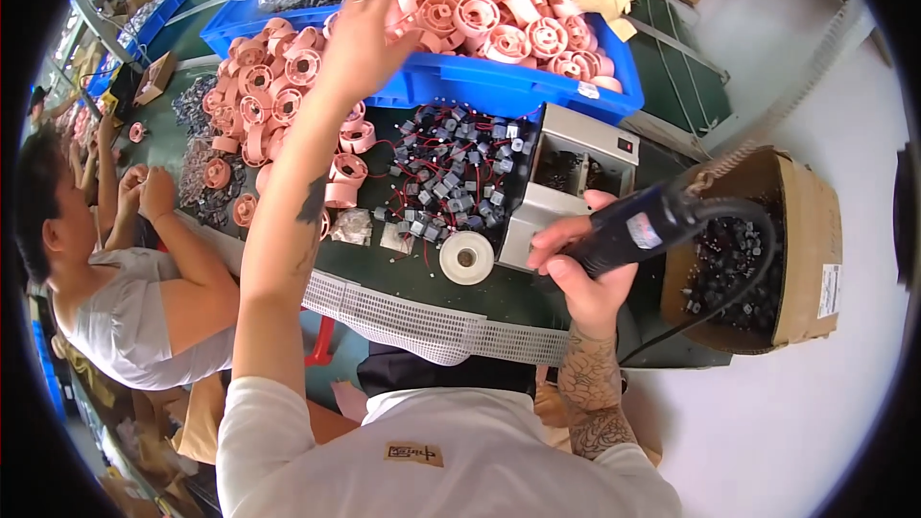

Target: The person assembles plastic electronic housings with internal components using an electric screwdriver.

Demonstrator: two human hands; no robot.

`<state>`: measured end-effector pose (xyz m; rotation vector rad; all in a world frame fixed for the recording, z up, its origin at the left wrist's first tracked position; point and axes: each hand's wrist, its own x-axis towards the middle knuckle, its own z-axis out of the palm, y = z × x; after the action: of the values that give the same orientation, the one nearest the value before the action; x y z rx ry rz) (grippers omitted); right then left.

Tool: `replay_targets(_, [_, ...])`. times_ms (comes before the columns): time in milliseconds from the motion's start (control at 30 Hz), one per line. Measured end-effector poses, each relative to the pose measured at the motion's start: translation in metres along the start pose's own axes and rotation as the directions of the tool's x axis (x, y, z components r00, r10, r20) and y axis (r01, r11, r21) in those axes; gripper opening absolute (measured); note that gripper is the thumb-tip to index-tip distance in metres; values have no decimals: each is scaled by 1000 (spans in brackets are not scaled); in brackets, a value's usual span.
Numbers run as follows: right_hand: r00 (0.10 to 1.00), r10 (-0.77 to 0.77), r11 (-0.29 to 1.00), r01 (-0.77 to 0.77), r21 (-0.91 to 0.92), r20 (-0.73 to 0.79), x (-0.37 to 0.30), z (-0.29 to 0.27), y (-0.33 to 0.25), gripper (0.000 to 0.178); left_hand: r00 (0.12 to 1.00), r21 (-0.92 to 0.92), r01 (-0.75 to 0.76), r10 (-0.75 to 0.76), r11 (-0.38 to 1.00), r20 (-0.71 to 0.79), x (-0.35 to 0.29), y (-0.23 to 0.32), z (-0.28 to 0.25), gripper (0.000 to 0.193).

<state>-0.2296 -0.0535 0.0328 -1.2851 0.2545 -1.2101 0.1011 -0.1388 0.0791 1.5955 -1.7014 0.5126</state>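
My left hand (366, 46) is stretched out over the near left corner of a blue crate (480, 82), thumb and fingers apart. Beneath and beyond it, round pink plastic housings (478, 14) fill the crate in a heap. My right hand (593, 293) is wrapped around a black electric screwdriver (638, 230), whose cable loops off to the right. That tool lies over the near part of a grey metal screw feeder box (537, 221). More pink housings (257, 82) are piled on the bench under my left forearm.
Small grey motors with red wires (451, 168) lie mid-bench, by a white round spool (466, 258). A cardboard box (806, 249) of dark parts stands right. White perforated strip (403, 317) edges the bench. A co-worker (144, 297) sits left, hands near small parts.
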Motion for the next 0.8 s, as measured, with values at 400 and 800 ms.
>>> replay_targets(400, [996,-14,995,6,-96,-86,-1,-3,1,69,994,-221,105,-107,970,2,-10,56,-40,45])
replay_targets(800, [992,-79,996,75,-41,-94,-2,-10,-4,72,765,-308,-58,241,949,598,-153,160,-54,71])
